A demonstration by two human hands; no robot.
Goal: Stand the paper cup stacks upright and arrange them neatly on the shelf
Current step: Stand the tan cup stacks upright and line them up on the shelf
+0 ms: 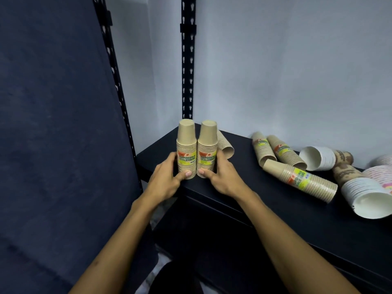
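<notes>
Two brown paper cup stacks stand upright, rims down, side by side at the left front corner of the black shelf (244,181). My left hand (167,177) grips the left stack (186,145), thumb across its base. My right hand (220,177) grips the right stack (207,145) the same way. Behind them a brown stack (226,145) lies on its side. Further right lie three more brown stacks (262,149) (286,153) (303,181), all toppled.
White cup stacks (320,158) (369,196), a patterned brown stack (343,166) and a pale printed stack (379,175) lie tumbled at the shelf's right end. Black slotted uprights (187,60) rise at the left corner. A dark blue panel (53,124) stands left; pale wall behind.
</notes>
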